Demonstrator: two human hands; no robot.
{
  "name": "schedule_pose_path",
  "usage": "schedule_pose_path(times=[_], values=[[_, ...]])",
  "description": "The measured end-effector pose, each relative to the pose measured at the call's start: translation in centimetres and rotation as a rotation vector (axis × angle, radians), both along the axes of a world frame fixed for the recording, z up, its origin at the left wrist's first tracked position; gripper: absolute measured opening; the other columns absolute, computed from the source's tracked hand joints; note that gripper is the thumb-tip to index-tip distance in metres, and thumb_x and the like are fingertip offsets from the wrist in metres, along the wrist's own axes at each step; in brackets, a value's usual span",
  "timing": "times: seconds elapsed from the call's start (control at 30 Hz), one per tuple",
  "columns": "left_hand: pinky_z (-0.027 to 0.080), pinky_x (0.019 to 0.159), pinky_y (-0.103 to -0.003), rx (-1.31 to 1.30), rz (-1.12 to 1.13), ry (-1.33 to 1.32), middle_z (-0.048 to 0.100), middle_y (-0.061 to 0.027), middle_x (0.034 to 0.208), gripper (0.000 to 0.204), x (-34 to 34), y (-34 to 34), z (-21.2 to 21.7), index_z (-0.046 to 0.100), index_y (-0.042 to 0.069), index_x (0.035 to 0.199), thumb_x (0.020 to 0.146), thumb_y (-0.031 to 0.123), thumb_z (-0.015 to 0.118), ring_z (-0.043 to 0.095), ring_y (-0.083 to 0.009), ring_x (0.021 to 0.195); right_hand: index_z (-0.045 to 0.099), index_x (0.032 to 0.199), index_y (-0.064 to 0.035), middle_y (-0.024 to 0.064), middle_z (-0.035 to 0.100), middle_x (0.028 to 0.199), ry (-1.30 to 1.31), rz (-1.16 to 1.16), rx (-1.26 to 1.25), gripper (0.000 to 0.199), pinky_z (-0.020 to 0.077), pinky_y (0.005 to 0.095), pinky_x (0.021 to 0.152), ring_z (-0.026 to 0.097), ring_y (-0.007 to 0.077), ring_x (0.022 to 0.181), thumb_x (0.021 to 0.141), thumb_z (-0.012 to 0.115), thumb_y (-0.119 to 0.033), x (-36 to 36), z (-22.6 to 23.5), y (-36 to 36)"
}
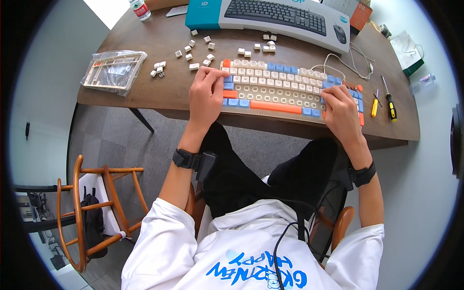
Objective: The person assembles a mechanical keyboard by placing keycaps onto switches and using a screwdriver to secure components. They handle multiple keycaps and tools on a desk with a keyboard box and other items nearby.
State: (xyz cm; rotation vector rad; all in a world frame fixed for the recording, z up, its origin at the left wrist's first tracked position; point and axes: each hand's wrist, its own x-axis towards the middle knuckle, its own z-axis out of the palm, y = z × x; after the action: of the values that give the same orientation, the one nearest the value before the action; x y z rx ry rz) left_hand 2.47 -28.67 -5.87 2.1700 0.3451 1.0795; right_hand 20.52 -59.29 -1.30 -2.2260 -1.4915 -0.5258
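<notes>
A keyboard [273, 83] with cream, blue and orange keycaps lies near the table's front edge. Two of its lower rows are largely without caps, showing bare switches [270, 96]; a long orange space bar [275, 107] sits below them. My left hand [208, 89] is closed at the keyboard's left end, its fingertips on the edge by the blue keys. Over the right part rests my right hand [340, 104], fingers bent and drawn together beside the blue keys; whatever is between its fingertips is hidden. Loose cream keycaps [211, 46] lie scattered behind the keyboard.
A long keyboard box [270, 36] stands at the back. A bagged cream frame [115, 72] lies left. At right are a yellow-and-black screwdriver [390, 107], a small yellow-handled tool [375, 106] and a white cable [360, 72]. A bottle [140, 10] stands far left.
</notes>
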Motion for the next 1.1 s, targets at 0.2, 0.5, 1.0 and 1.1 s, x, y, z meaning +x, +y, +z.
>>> schedule_pose_path(times=[0.2, 0.5, 1.0, 1.1], values=[[0.053, 0.07, -0.036, 0.023, -0.004, -0.015, 0.065, -0.0104, 0.1, 0.022, -0.2, 0.4, -0.2, 0.077, 0.004, 0.105, 0.096, -0.007, 0.061, 0.066, -0.0241, 0.078, 0.077, 0.102, 0.0053, 0.0135, 0.074, 0.103, 0.092, -0.017, 0.135, 0.019, 0.0572, 0.0415, 0.089, 0.068, 0.0335, 0.1, 0.086, 0.067, 0.01, -0.4, -0.6, 0.1], [0.053, 0.076, -0.033, 0.073, 0.017, 0.016, 0.068, -0.0098, 0.105, 0.024, -0.2, 0.2, -0.4, 0.076, 0.002, 0.108, 0.097, -0.009, 0.058, 0.068, -0.023, 0.088, 0.078, 0.113, 0.0041, 0.014, 0.075, 0.113, 0.312, -0.057, 0.263, 0.025, 0.0578, 0.038, 0.09, 0.073, 0.0337, 0.099, 0.093, 0.064, 0.01, 0.2, -0.6, -1.5], [0.053, 0.07, -0.034, 0.079, 0.021, 0.01, 0.066, -0.0092, 0.103, 0.027, 0.1, 0.1, -0.5, 0.078, 0.003, 0.106, 0.095, -0.009, 0.057, 0.066, -0.0224, 0.082, 0.079, 0.102, 0.0034, 0.0122, 0.067, 0.116, 0.147, -0.03, 0.074, 0.027, 0.0539, 0.0411, 0.095, 0.065, 0.031, 0.103, 0.082, 0.063, 0.013, 0.8, -0.4, -0.7], [0.053, 0.07, -0.033, 0.09, 0.015, 0.012, 0.066, -0.0093, 0.103, 0.027, 0.0, 0.1, -0.3, 0.078, 0.003, 0.106, 0.095, -0.01, 0.057, 0.067, -0.022, 0.084, 0.079, 0.104, 0.0034, 0.0129, 0.068, 0.115, 0.232, -0.036, 0.099, 0.028, 0.0554, 0.0401, 0.093, 0.067, 0.0308, 0.103, 0.084, 0.063, 0.014, 0.7, -0.5, -0.9]])
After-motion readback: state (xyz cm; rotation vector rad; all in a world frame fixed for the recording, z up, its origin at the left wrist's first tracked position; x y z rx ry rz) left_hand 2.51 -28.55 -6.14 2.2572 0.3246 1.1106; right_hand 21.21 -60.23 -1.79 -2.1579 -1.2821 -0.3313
